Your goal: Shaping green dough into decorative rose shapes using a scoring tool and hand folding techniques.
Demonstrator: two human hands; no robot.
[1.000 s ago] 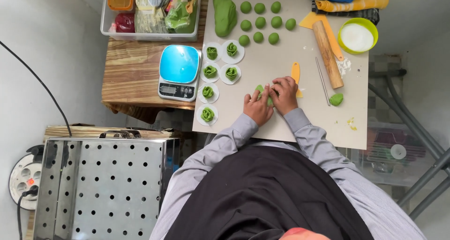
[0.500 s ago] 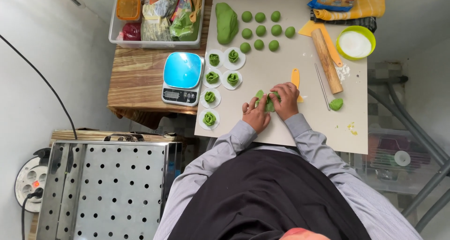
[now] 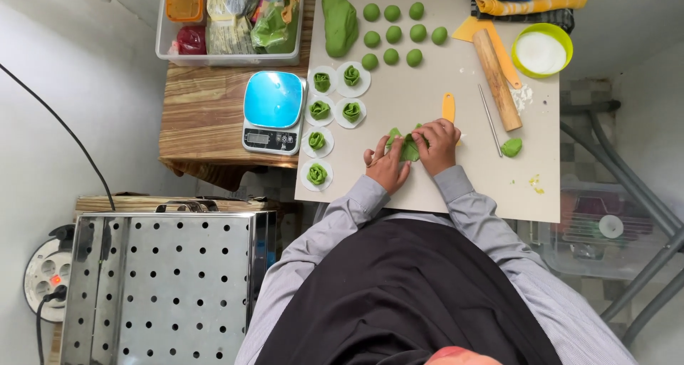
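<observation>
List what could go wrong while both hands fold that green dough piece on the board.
Left hand and right hand both press the flattened green dough piece; it looks thin and might tear. The orange scraper lies just beyond the right hand's fingers and could get knocked. The finished rosettes sit near the board's edge, close to the left sleeve.

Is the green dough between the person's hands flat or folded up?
Partly folded: the green dough piece bunches up between the left hand and right hand, edges raised.
</observation>
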